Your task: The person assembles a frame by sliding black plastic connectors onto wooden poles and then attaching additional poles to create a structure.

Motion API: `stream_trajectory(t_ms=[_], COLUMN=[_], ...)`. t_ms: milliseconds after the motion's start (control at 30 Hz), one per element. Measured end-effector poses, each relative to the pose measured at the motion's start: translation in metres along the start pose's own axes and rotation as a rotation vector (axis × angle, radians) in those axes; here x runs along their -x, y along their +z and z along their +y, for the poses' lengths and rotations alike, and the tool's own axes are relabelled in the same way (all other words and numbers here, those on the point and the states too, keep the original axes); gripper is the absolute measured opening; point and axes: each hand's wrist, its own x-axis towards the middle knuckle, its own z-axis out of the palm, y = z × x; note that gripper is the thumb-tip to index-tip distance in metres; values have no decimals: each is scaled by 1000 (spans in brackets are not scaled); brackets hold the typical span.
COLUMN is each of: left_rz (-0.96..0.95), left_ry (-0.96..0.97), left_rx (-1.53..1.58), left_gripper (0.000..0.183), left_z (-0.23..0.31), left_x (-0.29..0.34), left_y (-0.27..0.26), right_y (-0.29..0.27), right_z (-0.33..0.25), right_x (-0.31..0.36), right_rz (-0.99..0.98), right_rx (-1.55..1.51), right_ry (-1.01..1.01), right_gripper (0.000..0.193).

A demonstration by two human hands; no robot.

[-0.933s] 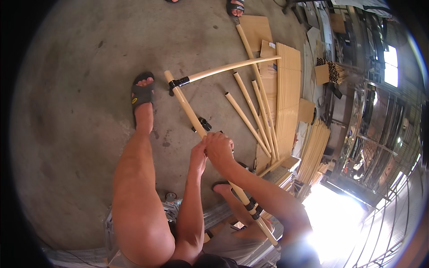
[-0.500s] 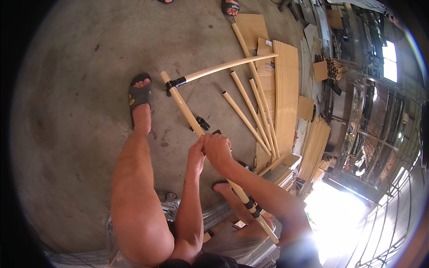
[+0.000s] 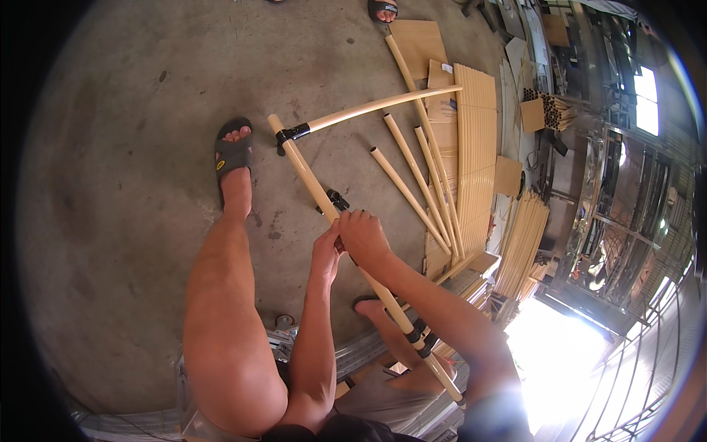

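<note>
A long beige pipe (image 3: 304,166) slants from the middle of the floor down toward my lower right. Both hands are closed around its middle, side by side. My left hand (image 3: 326,252) grips from the left, and my right hand (image 3: 364,237) wraps over from the right; what lies beneath its fingers is hidden. Near the pipe's far end a black pipe joint (image 3: 293,135) connects it to a second beige pipe (image 3: 368,110) running off to the right. Another black joint (image 3: 337,199) shows just beyond my hands. Farther down, more black joints (image 3: 420,340) sit on the pipe below my right forearm.
Several loose beige pipes (image 3: 410,197) lie on the floor to the right, beside cardboard (image 3: 418,50) and a row of packed pipes (image 3: 475,147). Metal racks (image 3: 611,199) stand at far right. A person's sandalled foot (image 3: 383,10) is at the top edge.
My right hand has turned slightly over the pipe, its knuckles now higher. The pipe's lower end sits a little farther down and right; the whole view has shifted slightly.
</note>
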Motion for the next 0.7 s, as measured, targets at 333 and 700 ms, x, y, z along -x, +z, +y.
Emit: stream_trajectory(t_ms=[333, 700], left_rz=[-29, -60], left_ry=[25, -4], left_rx=[5, -94], left_gripper=[33, 39], left_z=[-1, 9], left_x=[-3, -1], left_y=[-5, 1], right_y=[3, 21], right_z=[20, 33], right_x=[8, 1], right_rz=[118, 207], right_rx=[-83, -230], right_ry=[-161, -149], right_gripper=[25, 19])
